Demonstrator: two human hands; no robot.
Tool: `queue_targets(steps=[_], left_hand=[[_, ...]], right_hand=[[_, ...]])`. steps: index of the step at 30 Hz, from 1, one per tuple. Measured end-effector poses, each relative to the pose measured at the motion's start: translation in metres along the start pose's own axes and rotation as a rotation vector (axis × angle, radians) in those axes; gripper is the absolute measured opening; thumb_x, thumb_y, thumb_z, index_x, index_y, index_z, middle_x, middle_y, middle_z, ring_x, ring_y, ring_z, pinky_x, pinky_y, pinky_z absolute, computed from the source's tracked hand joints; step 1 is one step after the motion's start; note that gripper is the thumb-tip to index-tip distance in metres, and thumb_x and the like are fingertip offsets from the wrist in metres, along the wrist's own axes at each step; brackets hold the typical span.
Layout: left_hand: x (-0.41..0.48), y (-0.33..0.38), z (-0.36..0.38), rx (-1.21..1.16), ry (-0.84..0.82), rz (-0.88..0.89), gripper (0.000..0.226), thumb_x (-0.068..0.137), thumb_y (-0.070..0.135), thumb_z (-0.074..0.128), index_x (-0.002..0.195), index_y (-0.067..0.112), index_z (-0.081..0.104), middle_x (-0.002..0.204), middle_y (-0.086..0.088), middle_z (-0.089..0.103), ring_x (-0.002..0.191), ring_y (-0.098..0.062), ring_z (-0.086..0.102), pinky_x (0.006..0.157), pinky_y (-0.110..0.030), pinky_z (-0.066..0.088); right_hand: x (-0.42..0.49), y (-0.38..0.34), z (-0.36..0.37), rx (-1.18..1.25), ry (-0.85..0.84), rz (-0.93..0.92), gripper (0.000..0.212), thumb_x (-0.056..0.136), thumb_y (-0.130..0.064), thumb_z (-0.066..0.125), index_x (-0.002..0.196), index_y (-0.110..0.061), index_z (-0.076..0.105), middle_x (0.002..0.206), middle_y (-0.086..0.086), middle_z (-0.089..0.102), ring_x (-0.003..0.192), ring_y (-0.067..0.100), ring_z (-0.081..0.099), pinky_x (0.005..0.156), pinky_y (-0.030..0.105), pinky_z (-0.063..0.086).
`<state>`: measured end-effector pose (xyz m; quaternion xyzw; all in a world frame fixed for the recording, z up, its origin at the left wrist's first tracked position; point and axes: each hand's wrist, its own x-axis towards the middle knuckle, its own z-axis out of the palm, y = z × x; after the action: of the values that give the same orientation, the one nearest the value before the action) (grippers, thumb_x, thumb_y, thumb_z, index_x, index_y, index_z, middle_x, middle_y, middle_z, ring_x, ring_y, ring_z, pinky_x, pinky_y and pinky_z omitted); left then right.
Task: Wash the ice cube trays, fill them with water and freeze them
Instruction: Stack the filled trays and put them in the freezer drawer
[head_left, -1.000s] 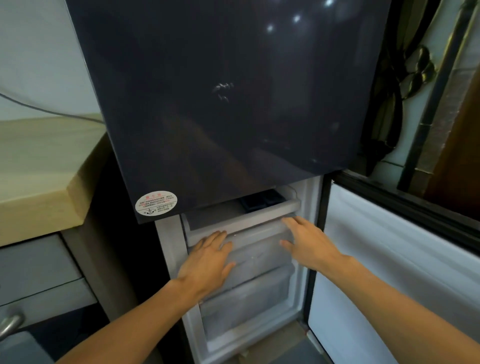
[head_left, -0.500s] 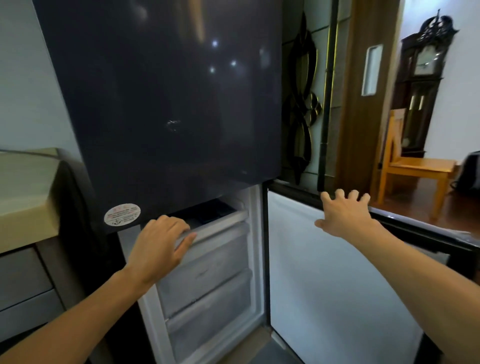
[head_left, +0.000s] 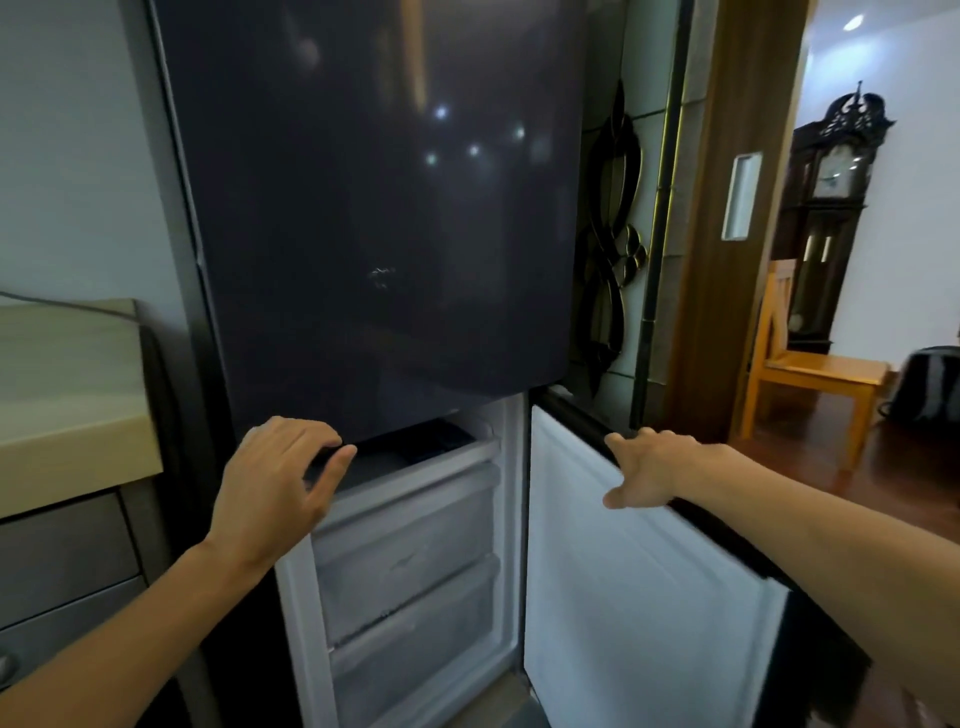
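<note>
The left hand (head_left: 278, 483) is at the front of the freezer's top drawer (head_left: 426, 474), just under the lower edge of the dark glossy upper door (head_left: 374, 208). Its fingers are bent over the drawer's front and the thumb points right, but I cannot tell whether they actually grip it or only rest there. The right hand (head_left: 649, 467) holds the top edge of the open freezer door (head_left: 623, 597): its fingers are hooked over the black rim and the thumb lies down against the white inner lining. Between the two hands, a dark ice cube tray (head_left: 421, 441) lies inside the top drawer, towards its back and partly shadowed by the upper door. Two frosted lower drawers (head_left: 410, 561) sit pushed in beneath it. Left of the fridge is a pale wooden bench (head_left: 67, 395) with grey fronts below. Through the doorway on the right stand a wooden chair (head_left: 815, 374) and a tall dark clock (head_left: 831, 208) on a reddish wooden floor.
</note>
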<state>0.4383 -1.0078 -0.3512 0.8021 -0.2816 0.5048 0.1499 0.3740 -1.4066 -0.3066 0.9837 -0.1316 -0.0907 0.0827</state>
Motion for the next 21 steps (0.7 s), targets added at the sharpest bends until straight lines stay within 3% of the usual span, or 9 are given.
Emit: queue_targets(steps=[3,5,9,12,15,17,21], left_hand=[[0.002,-0.011,-0.017,0.04,0.066,0.026,0.036,0.099,0.042,0.052,0.095,0.012,0.072,0.096,-0.001,0.071,0.085,-0.023,0.062,0.074,-0.036,0.046],[0.004,-0.021,-0.028,0.067,0.087,0.027,0.031,0.098,0.038,0.056,0.097,0.012,0.072,0.101,-0.003,0.071,0.089,-0.024,0.063,0.076,-0.037,0.046],[0.008,-0.041,-0.051,0.149,0.091,0.054,0.029,0.097,0.032,0.059,0.102,0.006,0.072,0.112,-0.01,0.071,0.101,-0.028,0.064,0.088,-0.041,0.049],[0.008,-0.055,-0.067,0.271,0.045,0.02,0.032,0.097,0.032,0.057,0.107,0.006,0.071,0.12,-0.011,0.068,0.11,-0.03,0.062,0.101,-0.044,0.045],[0.006,-0.068,-0.082,0.469,-0.095,-0.037,0.037,0.094,0.034,0.058,0.114,0.005,0.069,0.127,-0.016,0.064,0.117,-0.035,0.058,0.104,-0.048,0.041],[0.004,-0.07,-0.088,0.584,-0.197,-0.058,0.037,0.089,0.032,0.069,0.114,0.005,0.069,0.126,-0.019,0.065,0.116,-0.038,0.058,0.102,-0.051,0.041],[-0.001,-0.067,-0.098,0.647,-0.287,-0.098,0.034,0.086,0.032,0.074,0.11,0.008,0.072,0.122,-0.014,0.067,0.109,-0.033,0.063,0.093,-0.045,0.046]], right_hand=[[-0.005,-0.023,-0.01,0.03,-0.004,-0.062,0.09,0.092,-0.064,0.06,0.161,-0.023,0.02,0.153,0.01,0.043,0.13,0.033,0.053,0.101,0.041,0.049],[-0.007,-0.04,-0.011,0.015,0.037,-0.104,0.081,0.092,-0.066,0.058,0.155,-0.02,0.033,0.147,0.011,0.047,0.126,0.033,0.054,0.095,0.04,0.049],[-0.007,-0.078,-0.009,0.111,0.102,-0.167,0.078,0.093,-0.076,0.043,0.141,-0.016,0.052,0.149,0.014,0.039,0.121,0.031,0.054,0.096,0.041,0.048],[-0.009,-0.109,-0.015,0.198,0.15,-0.252,0.081,0.094,-0.079,0.033,0.122,-0.012,0.068,0.155,0.012,0.035,0.106,0.025,0.06,0.098,0.045,0.05],[-0.007,-0.138,-0.015,0.201,0.262,-0.338,0.076,0.095,-0.077,0.033,0.111,-0.012,0.068,0.142,0.012,0.048,0.101,0.026,0.061,0.092,0.044,0.053],[-0.005,-0.155,-0.013,0.211,0.354,-0.396,0.072,0.096,-0.075,0.033,0.115,-0.013,0.064,0.13,0.008,0.054,0.105,0.027,0.06,0.09,0.042,0.053],[0.004,-0.189,-0.003,0.315,0.464,-0.559,0.068,0.097,-0.071,0.039,0.131,-0.015,0.056,0.131,0.001,0.047,0.106,0.023,0.06,0.085,0.033,0.05]])
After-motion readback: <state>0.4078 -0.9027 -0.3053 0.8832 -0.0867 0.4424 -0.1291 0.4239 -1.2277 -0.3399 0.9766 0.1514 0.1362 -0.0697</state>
